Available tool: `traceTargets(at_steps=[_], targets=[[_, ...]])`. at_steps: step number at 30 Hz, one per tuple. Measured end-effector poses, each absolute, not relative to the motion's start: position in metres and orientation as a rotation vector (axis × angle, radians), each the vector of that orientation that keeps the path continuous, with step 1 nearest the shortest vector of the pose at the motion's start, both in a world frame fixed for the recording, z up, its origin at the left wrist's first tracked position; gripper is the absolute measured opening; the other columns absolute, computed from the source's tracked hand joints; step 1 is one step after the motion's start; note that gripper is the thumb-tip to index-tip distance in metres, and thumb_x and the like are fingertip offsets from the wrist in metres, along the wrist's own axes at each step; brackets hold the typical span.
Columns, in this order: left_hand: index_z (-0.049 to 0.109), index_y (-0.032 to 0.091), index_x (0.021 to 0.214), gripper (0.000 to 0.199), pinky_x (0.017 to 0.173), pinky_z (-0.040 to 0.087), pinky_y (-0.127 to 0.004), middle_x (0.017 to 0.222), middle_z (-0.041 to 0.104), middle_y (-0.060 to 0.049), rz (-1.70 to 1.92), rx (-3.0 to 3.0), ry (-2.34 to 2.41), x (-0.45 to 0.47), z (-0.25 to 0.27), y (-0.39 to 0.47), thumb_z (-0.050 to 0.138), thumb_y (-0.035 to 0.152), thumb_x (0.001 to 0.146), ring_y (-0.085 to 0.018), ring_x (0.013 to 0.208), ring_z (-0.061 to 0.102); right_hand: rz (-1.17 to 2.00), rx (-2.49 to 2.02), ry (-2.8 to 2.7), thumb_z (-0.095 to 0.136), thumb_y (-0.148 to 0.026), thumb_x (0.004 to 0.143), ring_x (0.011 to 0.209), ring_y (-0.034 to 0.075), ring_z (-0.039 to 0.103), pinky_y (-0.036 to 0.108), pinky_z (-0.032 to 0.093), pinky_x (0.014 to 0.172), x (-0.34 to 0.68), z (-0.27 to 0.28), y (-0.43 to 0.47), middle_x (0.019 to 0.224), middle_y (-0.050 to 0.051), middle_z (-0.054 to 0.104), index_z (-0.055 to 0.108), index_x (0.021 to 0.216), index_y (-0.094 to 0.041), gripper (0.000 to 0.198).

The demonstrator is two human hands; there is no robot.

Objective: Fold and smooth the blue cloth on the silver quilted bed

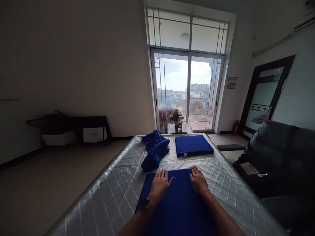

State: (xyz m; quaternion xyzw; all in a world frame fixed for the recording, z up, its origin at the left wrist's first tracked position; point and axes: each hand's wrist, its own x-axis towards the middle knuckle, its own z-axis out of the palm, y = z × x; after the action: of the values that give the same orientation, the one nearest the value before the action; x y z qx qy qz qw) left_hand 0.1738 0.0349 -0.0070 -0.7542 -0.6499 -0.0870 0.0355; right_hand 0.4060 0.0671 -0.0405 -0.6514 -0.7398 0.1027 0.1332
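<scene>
A flat, dark blue rectangle of fabric (pixel 180 200), perhaps a covered cushion, lies in front of me, its near end running out of the picture. My left hand (pixel 161 183) rests flat near its far left corner, thumb apart from the fingers, with a dark watch on the wrist. At the far right corner my right hand (pixel 198 180) is laid flat, fingers stretched forward. Beyond them sits a blue square cushion (pixel 194 145) with a small white tag on its front edge. Left of that cushion is a crumpled blue cloth (pixel 156 150).
Everything blue lies on a silver quilted surface (pixel 118 186). Past its far edge, a small dark table (pixel 169 128) bears a potted plant (pixel 175 116) and a bottle (pixel 180 123). A black leather sofa (pixel 287 150) stands at the right. Dark items with white parts line the left wall.
</scene>
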Motion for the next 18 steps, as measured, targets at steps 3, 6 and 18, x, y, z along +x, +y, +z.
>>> traceTargets(at_steps=[3, 6, 18], targets=[[0.043, 0.016, 0.148, 0.069, 0.124, 0.032, -0.040, 0.157, 0.047, -0.012, -0.381, -2.560, -1.795, 0.239, -0.008, 0.041, 0.019, 0.055, 0.096, -0.026, 0.148, 0.037, 0.294, -1.886, -2.149, 0.019, -0.034, 0.095, 0.156, 0.019, 0.015, 0.038, 0.013, 0.127, 0.407, -0.039, 0.065, 0.167, 0.014, 0.022, 0.022, 0.155, -0.006, 0.066], [0.040, 0.020, 0.149, 0.067, 0.124, 0.033, -0.040, 0.159, 0.044, -0.009, -0.442, -2.647, -1.732, 0.279, -0.016, 0.042, 0.016, 0.053, 0.096, -0.024, 0.150, 0.033, 0.286, -1.876, -2.164, 0.020, -0.030, 0.094, 0.156, 0.018, 0.016, 0.037, 0.014, 0.127, 0.408, -0.037, 0.063, 0.167, 0.013, 0.024, 0.024, 0.155, -0.008, 0.065], [0.041, 0.016, 0.148, 0.058, 0.121, 0.033, -0.048, 0.158, 0.045, -0.014, -0.264, -2.215, -2.073, 0.111, -0.035, 0.035, 0.019, 0.036, 0.098, -0.030, 0.148, 0.037, 0.288, -1.875, -2.127, 0.018, -0.036, 0.095, 0.155, 0.021, 0.018, 0.039, 0.012, 0.127, 0.404, -0.032, 0.060, 0.166, 0.014, 0.025, 0.026, 0.154, -0.006, 0.066]])
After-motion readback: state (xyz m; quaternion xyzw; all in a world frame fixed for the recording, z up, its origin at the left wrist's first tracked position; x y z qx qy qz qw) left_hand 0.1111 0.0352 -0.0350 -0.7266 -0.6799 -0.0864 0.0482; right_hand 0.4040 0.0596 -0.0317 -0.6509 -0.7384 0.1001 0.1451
